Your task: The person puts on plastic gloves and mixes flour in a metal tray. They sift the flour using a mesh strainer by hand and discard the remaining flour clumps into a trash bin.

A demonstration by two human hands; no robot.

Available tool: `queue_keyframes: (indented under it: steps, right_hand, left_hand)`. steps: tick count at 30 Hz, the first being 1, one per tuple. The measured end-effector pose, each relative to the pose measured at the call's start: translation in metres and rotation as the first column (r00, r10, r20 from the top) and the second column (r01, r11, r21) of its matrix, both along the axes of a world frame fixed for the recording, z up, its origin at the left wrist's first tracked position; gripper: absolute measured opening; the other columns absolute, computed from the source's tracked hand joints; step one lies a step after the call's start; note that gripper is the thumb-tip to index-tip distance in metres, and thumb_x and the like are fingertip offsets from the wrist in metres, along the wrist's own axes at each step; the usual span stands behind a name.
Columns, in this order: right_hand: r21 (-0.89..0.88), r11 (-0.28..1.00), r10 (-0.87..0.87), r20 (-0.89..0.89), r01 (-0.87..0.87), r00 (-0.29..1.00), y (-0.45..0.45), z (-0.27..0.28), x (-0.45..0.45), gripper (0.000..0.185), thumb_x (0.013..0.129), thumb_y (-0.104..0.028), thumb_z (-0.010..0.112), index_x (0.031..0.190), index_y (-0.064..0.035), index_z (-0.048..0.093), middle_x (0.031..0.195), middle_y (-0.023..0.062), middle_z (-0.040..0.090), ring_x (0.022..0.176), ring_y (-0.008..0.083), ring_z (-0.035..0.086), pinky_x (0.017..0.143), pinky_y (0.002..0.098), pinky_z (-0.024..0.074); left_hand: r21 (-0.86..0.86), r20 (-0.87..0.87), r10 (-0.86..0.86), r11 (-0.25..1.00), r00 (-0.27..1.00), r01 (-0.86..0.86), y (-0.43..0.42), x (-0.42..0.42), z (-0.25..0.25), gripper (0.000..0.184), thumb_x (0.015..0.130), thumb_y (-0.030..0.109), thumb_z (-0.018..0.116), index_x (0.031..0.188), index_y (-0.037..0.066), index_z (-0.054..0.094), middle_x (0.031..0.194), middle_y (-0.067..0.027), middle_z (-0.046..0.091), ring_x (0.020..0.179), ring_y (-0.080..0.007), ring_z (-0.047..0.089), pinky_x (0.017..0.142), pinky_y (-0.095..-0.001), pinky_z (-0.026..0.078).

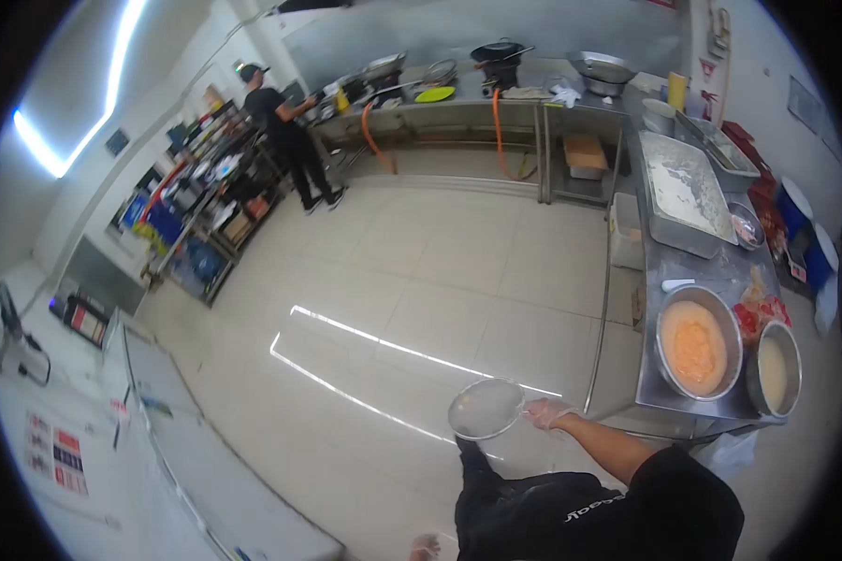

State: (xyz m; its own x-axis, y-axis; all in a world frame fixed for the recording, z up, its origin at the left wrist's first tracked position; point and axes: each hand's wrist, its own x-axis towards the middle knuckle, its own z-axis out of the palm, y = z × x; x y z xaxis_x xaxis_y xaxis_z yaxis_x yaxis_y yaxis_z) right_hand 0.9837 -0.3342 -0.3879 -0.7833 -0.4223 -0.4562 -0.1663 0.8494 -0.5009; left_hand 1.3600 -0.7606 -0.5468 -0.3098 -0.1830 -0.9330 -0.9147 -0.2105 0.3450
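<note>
My right hand [550, 413], in a clear plastic glove, is closed around the handle of a round fine-mesh strainer [486, 409]. The strainer is held out over the tiled floor, and a few small pale bits show on its mesh. At the bottom edge hangs my left hand [426, 547], also gloved and partly cut off; its fingers are too small and unclear to read. To the right of the strainer, on the steel counter, stand a metal bowl of orange batter-like mixture [694, 346] and a metal pot of pale liquid [773, 371].
A deep tray of white powder [683, 187] sits farther along the steel counter [660, 280]. Woks and orange hoses line the back bench [440, 117]. A person in black [285, 131] stands by the crowded shelves [196, 206]. White chest-like units [206, 449] are at left.
</note>
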Motion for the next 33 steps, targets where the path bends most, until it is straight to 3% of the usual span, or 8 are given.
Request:
queue_keyframes:
  steps: [2,4,6,7,18,23,29,33]
  right_hand:
    - [0.055,0.996,-0.067,-0.020,0.068,0.998,-0.011,-0.015,-0.031,0.035,0.088,-0.034,0.047,0.101,-0.0046,0.062,0.102,0.0209,0.063,0.098,0.0385,0.060,0.087,0.0485,0.0465]
    - [0.139,0.975,-0.166,-0.055,0.172,0.985,-0.008,-0.012,-0.063,0.033,0.088,-0.032,0.047,0.101,-0.0057,0.062,0.099,0.0204,0.064,0.095,0.0383,0.061,0.084,0.0483,0.0477]
    - [0.152,0.942,-0.286,-0.108,0.300,0.952,-0.002,0.001,-0.088,0.030,0.087,-0.029,0.048,0.100,-0.0069,0.063,0.096,0.0206,0.064,0.092,0.0391,0.061,0.082,0.0481,0.0488]
    - [0.118,0.920,-0.357,-0.143,0.374,0.923,0.003,0.014,-0.101,0.028,0.087,-0.027,0.047,0.100,-0.0076,0.063,0.094,0.0212,0.065,0.091,0.0400,0.062,0.080,0.0480,0.0493]
    - [-0.456,0.384,-0.922,-0.231,0.803,0.310,0.120,0.070,-0.240,0.026,0.086,-0.027,0.050,0.095,-0.0054,0.060,0.088,0.0217,0.062,0.080,0.0368,0.060,0.072,0.0449,0.0467]
    - [-0.706,0.129,-0.986,-0.163,0.697,0.018,0.222,0.115,-0.355,0.027,0.087,-0.030,0.055,0.086,-0.0037,0.058,0.070,0.0096,0.055,0.068,0.0175,0.052,0.067,0.0356,0.0445]
    - [-0.836,0.115,-0.801,-0.397,0.537,-0.447,0.378,0.193,-0.493,0.027,0.090,-0.027,0.048,0.085,-0.0012,0.056,0.077,0.0213,0.058,0.071,0.0359,0.056,0.065,0.0437,0.0425]
    - [-0.907,-0.167,-0.837,-0.077,0.387,-0.542,0.465,0.230,-0.548,0.027,0.094,-0.028,0.046,0.086,-0.0050,0.057,0.066,0.0045,0.054,0.059,0.0145,0.053,0.054,0.0335,0.0434]
  left_hand:
    - [-0.359,-0.199,-0.566,0.802,0.800,0.477,-0.050,-0.054,0.006,0.036,0.090,0.032,0.055,0.118,0.009,0.056,0.106,-0.0163,0.062,0.093,-0.0361,0.060,0.076,-0.0480,0.048]
    - [-0.693,-0.172,-0.944,0.320,0.282,0.647,-0.087,-0.111,0.012,0.045,0.088,0.034,0.057,0.126,0.010,0.053,0.119,-0.0201,0.059,0.106,-0.0432,0.056,0.086,-0.0536,0.046]
    - [-0.190,-0.110,-0.418,0.900,0.902,0.393,-0.112,-0.203,0.000,0.043,0.088,0.034,0.058,0.124,0.012,0.054,0.116,-0.0196,0.060,0.101,-0.0412,0.058,0.081,-0.0514,0.048]
    - [0.010,0.098,-0.069,0.998,0.993,0.069,-0.128,-0.255,-0.004,0.041,0.088,0.034,0.058,0.123,0.013,0.055,0.115,-0.0193,0.060,0.099,-0.0401,0.059,0.079,-0.0502,0.049]
    - [-0.223,-0.240,-0.631,0.776,0.738,0.590,-0.101,-0.767,0.058,0.030,0.089,0.028,0.040,0.100,0.006,0.057,0.087,-0.0124,0.059,0.069,-0.0325,0.059,0.055,-0.0445,0.046]
    - [-0.155,-0.260,-0.755,0.647,0.602,0.746,0.018,-0.895,0.068,0.027,0.089,0.029,0.045,0.094,0.006,0.059,0.083,-0.0104,0.059,0.071,-0.0307,0.060,0.057,-0.0442,0.047]
    - [-0.247,-0.122,-0.843,0.537,0.524,0.806,0.121,-0.952,0.086,0.029,0.085,0.032,0.060,0.099,0.007,0.062,0.090,-0.0112,0.062,0.074,-0.0269,0.063,0.063,-0.0419,0.050]
    - [-0.189,-0.176,-0.837,0.545,0.518,0.817,0.157,-1.003,0.051,0.034,0.088,0.034,0.056,0.109,0.007,0.061,0.097,-0.0126,0.063,0.086,-0.0293,0.062,0.076,-0.0461,0.050]
